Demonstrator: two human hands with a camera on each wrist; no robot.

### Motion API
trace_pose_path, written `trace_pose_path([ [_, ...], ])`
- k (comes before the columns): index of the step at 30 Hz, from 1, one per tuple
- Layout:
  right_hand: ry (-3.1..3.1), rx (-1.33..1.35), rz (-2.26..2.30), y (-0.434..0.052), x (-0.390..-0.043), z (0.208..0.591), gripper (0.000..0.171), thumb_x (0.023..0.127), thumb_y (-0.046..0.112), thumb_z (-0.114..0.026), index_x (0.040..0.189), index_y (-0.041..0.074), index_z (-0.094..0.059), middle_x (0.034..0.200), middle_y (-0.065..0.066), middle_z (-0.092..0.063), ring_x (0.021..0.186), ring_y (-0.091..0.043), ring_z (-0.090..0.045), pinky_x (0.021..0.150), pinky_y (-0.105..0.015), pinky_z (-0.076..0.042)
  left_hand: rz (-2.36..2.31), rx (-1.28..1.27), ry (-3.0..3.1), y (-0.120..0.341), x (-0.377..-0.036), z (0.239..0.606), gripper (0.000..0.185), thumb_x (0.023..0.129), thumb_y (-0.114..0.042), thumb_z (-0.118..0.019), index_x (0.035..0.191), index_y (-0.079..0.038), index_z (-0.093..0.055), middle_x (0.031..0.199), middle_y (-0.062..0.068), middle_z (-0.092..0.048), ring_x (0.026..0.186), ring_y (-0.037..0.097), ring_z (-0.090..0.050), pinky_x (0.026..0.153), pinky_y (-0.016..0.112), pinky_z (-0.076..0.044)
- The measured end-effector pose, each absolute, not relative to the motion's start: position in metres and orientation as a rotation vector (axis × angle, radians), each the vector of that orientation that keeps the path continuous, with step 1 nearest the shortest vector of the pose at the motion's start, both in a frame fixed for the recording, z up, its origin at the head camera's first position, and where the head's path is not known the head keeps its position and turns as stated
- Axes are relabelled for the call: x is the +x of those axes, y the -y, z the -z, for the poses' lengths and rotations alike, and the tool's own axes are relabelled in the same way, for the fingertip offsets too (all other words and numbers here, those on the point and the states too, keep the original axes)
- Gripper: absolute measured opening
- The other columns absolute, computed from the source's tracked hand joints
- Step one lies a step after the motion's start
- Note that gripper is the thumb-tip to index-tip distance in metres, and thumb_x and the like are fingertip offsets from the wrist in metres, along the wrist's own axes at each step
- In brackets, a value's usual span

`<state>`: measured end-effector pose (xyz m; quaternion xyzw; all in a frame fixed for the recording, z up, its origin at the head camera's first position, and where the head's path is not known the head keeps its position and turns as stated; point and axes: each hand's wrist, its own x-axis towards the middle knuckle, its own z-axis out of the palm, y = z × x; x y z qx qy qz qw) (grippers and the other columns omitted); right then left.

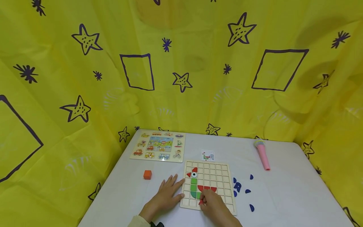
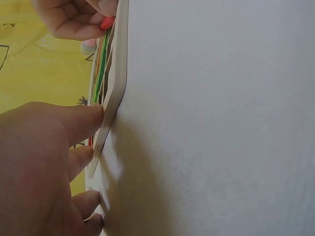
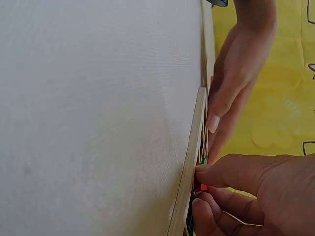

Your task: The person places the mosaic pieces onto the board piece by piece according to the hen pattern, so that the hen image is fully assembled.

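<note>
A wooden grid board (image 1: 221, 176) lies on the table with colored pieces set in its cells. At its upper left sit a white eye piece (image 1: 194, 175), a red triangle (image 1: 188, 174) and a red quarter-round (image 1: 194, 169). Green pieces (image 1: 193, 187) run down below the eye, and a row of red pieces (image 1: 207, 188) shows beside them. My right hand (image 1: 212, 205) pinches a small red piece (image 2: 107, 22) low over the board, fingertips close to the lower cells. With its fingers extended, my left hand (image 1: 167, 194) touches the board's left edge; its thumb (image 2: 93, 118) rests against the rim.
Several dark blue half-round pieces (image 1: 248, 191) lie right of the board. A pattern card (image 1: 208, 155) is behind it. A picture puzzle board (image 1: 181, 148) lies at back left, an orange cube (image 1: 147, 174) in front of it. A pink microphone (image 1: 263, 156) lies at back right, before a yellow curtain (image 1: 198, 104).
</note>
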<state>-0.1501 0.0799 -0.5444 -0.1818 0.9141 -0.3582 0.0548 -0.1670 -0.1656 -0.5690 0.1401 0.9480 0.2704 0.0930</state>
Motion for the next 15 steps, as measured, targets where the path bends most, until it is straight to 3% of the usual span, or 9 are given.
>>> trace_pose_path([
  [15,-2.728,-0.495,1.0,-0.0746,-0.1486,0.5384,0.012,0.089,-0.001,-0.077,0.095,0.008,-0.071,0.088,0.002,-0.06,0.079,-0.015,-0.052,0.072,-0.033,-0.053,-0.795,0.426,-2.825,0.1658,-0.1667,0.568,0.063,0.104,-0.05,-0.06,0.162,-0.029,-0.045,0.173,0.014,-0.03,0.161,0.041,-0.021,0.127,0.068,-0.013],
])
